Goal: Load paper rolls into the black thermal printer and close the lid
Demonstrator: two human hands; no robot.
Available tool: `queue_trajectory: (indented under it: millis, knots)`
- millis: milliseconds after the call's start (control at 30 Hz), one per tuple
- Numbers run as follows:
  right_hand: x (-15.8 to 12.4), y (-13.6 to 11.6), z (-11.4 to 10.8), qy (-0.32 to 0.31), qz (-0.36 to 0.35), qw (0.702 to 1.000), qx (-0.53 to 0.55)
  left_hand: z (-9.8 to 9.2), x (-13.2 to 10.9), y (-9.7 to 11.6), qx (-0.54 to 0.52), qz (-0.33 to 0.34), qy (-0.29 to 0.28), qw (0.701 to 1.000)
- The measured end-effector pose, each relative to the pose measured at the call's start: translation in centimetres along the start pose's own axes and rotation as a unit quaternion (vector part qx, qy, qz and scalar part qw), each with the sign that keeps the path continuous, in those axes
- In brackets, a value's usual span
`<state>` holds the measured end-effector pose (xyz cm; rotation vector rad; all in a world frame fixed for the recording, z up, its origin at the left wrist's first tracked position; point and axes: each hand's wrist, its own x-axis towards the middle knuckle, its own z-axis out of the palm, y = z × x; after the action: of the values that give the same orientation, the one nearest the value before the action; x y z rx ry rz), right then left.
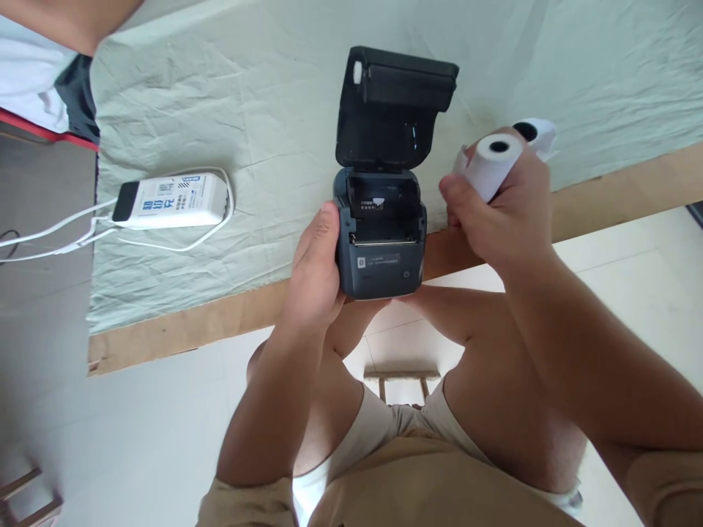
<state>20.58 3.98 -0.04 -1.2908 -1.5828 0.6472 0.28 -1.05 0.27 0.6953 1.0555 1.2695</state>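
Note:
My left hand [315,267] grips the left side of a dark portable label printer [384,271] at the table's near edge. The printer's lid [384,128] is swung up and back, showing the paper bay inside. To the right of the printer, my right hand [510,216] is closed around a white paper roll [491,172] with a dark core, a loose flap of paper by the thumb. A second white roll [543,137] shows just behind that hand; whether it touches the hand I cannot tell.
A pale green cloth [263,95] covers the table, with a bare wooden edge [181,344] at the front. On the left lies a white power bank [176,201] with white cables [60,227]. Another person's arm [77,18] reaches in at the top left. A wooden stool [400,377] stands below.

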Motion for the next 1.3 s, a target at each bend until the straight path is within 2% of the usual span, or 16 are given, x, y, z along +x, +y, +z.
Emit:
queue_trajectory:
  millis: [67,133,267,333,367,433,500,567,600,733,867,933,1033,1167,1233,1300]
  knots:
    - [0.0,0.0,-0.4,-0.001,-0.052,0.995,-0.089,0.0,0.0,-0.1,0.004,-0.001,0.001,1.000]
    - [0.2,0.4,-0.5,-0.024,-0.068,0.990,-0.117,-0.1,0.1,-0.2,0.001,-0.003,-0.007,1.000]
    - [0.4,1.4,-0.3,-0.102,-0.005,0.988,-0.114,-0.2,0.3,-0.4,-0.009,0.000,-0.017,1.000]
    - [0.1,1.2,-0.5,-0.106,0.002,0.987,-0.119,-0.2,0.3,-0.3,-0.004,-0.002,-0.012,1.000]
    - [-0.1,0.9,-0.7,-0.088,-0.017,0.989,-0.119,-0.2,0.3,-0.3,0.000,-0.006,-0.012,1.000]
    - [-0.4,0.2,-1.6,-0.010,-0.094,0.987,-0.126,-0.1,0.2,-0.1,0.006,-0.013,-0.017,1.000]
    - [-0.3,-0.1,-2.8,0.078,-0.167,0.969,-0.162,-0.1,0.1,0.0,0.004,-0.015,-0.022,1.000]
    - [0.4,0.6,-3.8,0.107,-0.178,0.955,-0.213,0.0,0.1,0.0,0.000,-0.014,-0.026,1.000]
    - [0.9,1.2,-4.1,0.100,-0.163,0.955,-0.228,0.0,0.1,0.1,-0.001,-0.014,-0.027,1.000]
    - [2.3,3.8,-4.3,0.062,-0.025,0.969,-0.237,0.0,0.2,0.0,-0.006,-0.015,-0.024,1.000]
    - [2.1,4.3,-4.3,0.050,-0.010,0.965,-0.255,0.0,0.2,0.0,-0.012,-0.022,-0.018,1.000]
    - [1.7,4.1,-4.7,0.042,-0.029,0.969,-0.242,0.0,0.2,0.0,-0.010,-0.023,-0.020,0.999]
    - [0.9,2.9,-5.1,0.049,-0.094,0.975,-0.196,0.0,0.1,0.1,-0.012,-0.026,-0.030,0.999]
    - [-0.7,-0.5,-4.0,0.087,-0.163,0.979,-0.092,0.0,-0.1,0.3,0.009,-0.007,-0.048,0.999]
    - [-1.5,-2.6,-2.7,0.044,-0.176,0.982,-0.053,-0.1,-0.2,0.3,0.027,0.017,-0.053,0.998]
    - [-2.1,-4.1,-1.3,-0.033,-0.218,0.972,-0.080,-0.2,-0.2,0.2,0.029,0.046,-0.059,0.997]
